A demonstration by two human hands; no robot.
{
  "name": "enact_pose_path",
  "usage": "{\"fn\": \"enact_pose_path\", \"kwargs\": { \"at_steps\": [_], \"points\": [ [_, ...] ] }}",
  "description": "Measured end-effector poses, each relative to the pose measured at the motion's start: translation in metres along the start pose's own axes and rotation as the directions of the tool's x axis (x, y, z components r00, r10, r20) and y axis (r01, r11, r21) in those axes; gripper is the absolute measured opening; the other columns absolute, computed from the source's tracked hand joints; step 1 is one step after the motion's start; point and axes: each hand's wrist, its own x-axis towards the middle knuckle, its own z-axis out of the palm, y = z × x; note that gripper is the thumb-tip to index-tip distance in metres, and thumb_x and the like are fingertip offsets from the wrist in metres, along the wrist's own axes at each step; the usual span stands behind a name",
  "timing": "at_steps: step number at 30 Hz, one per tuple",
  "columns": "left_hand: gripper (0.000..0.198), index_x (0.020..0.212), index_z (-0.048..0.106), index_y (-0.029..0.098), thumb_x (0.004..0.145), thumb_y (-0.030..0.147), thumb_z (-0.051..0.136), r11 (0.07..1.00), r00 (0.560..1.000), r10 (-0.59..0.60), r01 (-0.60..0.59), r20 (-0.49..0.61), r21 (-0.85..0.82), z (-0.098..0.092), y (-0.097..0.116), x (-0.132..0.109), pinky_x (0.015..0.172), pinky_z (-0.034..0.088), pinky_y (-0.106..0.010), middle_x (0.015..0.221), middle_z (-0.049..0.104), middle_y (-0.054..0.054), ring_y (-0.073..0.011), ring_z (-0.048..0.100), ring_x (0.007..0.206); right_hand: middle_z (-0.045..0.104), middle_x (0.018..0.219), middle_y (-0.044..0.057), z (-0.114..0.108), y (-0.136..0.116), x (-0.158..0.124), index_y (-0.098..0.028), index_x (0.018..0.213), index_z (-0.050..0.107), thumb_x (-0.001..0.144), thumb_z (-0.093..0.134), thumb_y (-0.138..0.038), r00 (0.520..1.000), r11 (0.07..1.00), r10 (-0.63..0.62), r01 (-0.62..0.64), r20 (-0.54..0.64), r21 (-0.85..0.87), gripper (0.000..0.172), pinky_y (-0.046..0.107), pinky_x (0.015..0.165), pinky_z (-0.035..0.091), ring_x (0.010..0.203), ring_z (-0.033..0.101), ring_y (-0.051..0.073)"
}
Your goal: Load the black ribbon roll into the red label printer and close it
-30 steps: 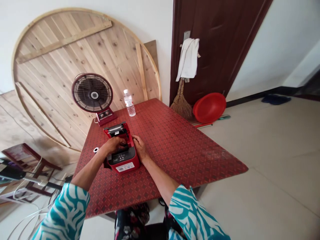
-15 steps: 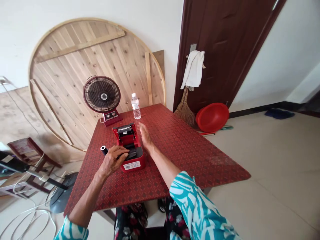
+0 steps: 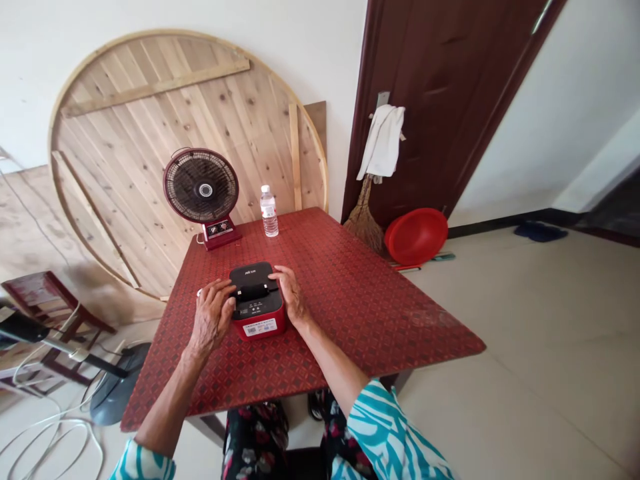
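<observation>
A small red and black thermal printer (image 3: 257, 310) stands on the patterned red table, its lid (image 3: 249, 273) down. A dark cylindrical shape shows across the middle of its top, and a white label is stuck on the front. My left hand (image 3: 214, 313) rests at the printer's left side, fingers reaching to the lid's edge. At the right side is my right hand (image 3: 294, 297), fingers stretched out and touching the right edge of the lid. Neither hand grips anything. A bit of something white peeks out behind my left fingers; the rest of it is hidden.
A dark red fan (image 3: 201, 190) and a water bottle (image 3: 269, 212) stand at the table's (image 3: 350, 280) back. Behind leans a large round wooden board (image 3: 135, 143). On the floor to the right are a broom (image 3: 364, 217) and a red basin (image 3: 417, 237); loose cable (image 3: 53, 430) lies left.
The printer's lid, raised half a second ago, is down now. My left hand has moved from inside the printer to its left side; my right hand has come down to the lid's right edge.
</observation>
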Motion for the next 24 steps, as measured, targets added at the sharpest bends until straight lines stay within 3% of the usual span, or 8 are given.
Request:
{"fn": "enact_pose_path", "kwargs": {
  "at_steps": [10, 13, 15, 17, 20, 22, 24],
  "points": [
    [0.031, 0.107, 0.065, 0.020, 0.092, 0.025, 0.038, 1.000, 1.000, -0.009, 0.009, 0.022, 0.013, 0.005, -0.007, -0.007, 0.101, 0.030, -0.044, 0.112, 0.066, -0.008, -0.0245, 0.045, 0.119, 0.053, 0.119, 0.005, 0.002, 0.008, -0.001, -0.025, 0.089, 0.066, 0.092, 0.032, -0.049, 0.998, 0.997, -0.064, 0.064, -0.010, -0.031, 0.041, 0.036, 0.107, 0.032, 0.120, 0.047, 0.019],
    [0.032, 0.106, 0.066, 0.022, 0.093, 0.029, 0.038, 0.997, 0.996, -0.032, 0.037, 0.080, -0.063, 0.001, -0.010, -0.007, 0.104, 0.027, -0.045, 0.114, 0.066, -0.007, -0.0242, 0.045, 0.121, 0.055, 0.118, 0.005, 0.003, 0.010, -0.002, -0.026, 0.093, 0.066, 0.091, 0.033, -0.051, 0.999, 0.999, -0.039, 0.039, -0.022, 0.004, 0.041, 0.036, 0.107, 0.032, 0.118, 0.049, 0.019],
    [0.034, 0.111, 0.064, 0.022, 0.093, 0.034, 0.038, 0.976, 0.988, -0.110, 0.128, 0.109, -0.178, -0.001, -0.013, -0.011, 0.106, 0.028, -0.044, 0.119, 0.064, -0.006, -0.0233, 0.045, 0.123, 0.056, 0.121, 0.005, 0.004, 0.013, -0.003, -0.026, 0.105, 0.063, 0.090, 0.035, -0.052, 0.999, 0.999, 0.009, -0.008, -0.034, 0.043, 0.041, 0.037, 0.107, 0.032, 0.119, 0.049, 0.019],
    [0.038, 0.118, 0.059, 0.021, 0.092, 0.040, 0.040, 0.895, 0.949, -0.301, 0.315, 0.093, -0.316, -0.002, -0.017, -0.018, 0.103, 0.035, -0.039, 0.124, 0.061, -0.007, -0.0225, 0.049, 0.121, 0.056, 0.125, 0.006, 0.006, 0.019, -0.002, -0.025, 0.117, 0.056, 0.088, 0.037, -0.053, 0.995, 0.992, 0.094, -0.090, -0.045, 0.086, 0.045, 0.039, 0.107, 0.032, 0.120, 0.048, 0.020],
    [0.043, 0.120, 0.056, 0.019, 0.087, 0.044, 0.048, 0.690, 0.809, -0.587, 0.524, 0.039, -0.499, -0.001, -0.023, -0.027, 0.097, 0.042, -0.035, 0.123, 0.061, -0.009, -0.0228, 0.054, 0.116, 0.058, 0.126, 0.007, 0.007, 0.029, -0.001, -0.024, 0.122, 0.053, 0.087, 0.039, -0.055, 0.974, 0.967, 0.220, -0.210, -0.055, 0.142, 0.049, 0.041, 0.104, 0.035, 0.118, 0.051, 0.021],
    [0.042, 0.116, 0.058, 0.018, 0.084, 0.045, 0.053, 0.614, 0.767, -0.641, 0.540, 0.036, -0.575, -0.002, -0.026, -0.026, 0.096, 0.044, -0.035, 0.119, 0.063, -0.009, -0.0232, 0.056, 0.114, 0.060, 0.122, 0.008, 0.008, 0.032, 0.001, -0.023, 0.119, 0.055, 0.086, 0.040, -0.054, 0.963, 0.956, 0.262, -0.251, -0.058, 0.153, 0.048, 0.041, 0.102, 0.037, 0.115, 0.053, 0.022],
    [0.042, 0.114, 0.058, 0.017, 0.082, 0.044, 0.056, 0.591, 0.770, -0.636, 0.525, 0.046, -0.613, -0.005, -0.025, -0.020, 0.092, 0.046, -0.033, 0.117, 0.064, -0.009, -0.0230, 0.057, 0.112, 0.062, 0.120, 0.007, 0.007, 0.033, 0.002, -0.022, 0.115, 0.058, 0.086, 0.040, -0.053, 0.958, 0.952, 0.282, -0.273, -0.054, 0.142, 0.046, 0.041, 0.102, 0.037, 0.113, 0.055, 0.022]
  ]
}}
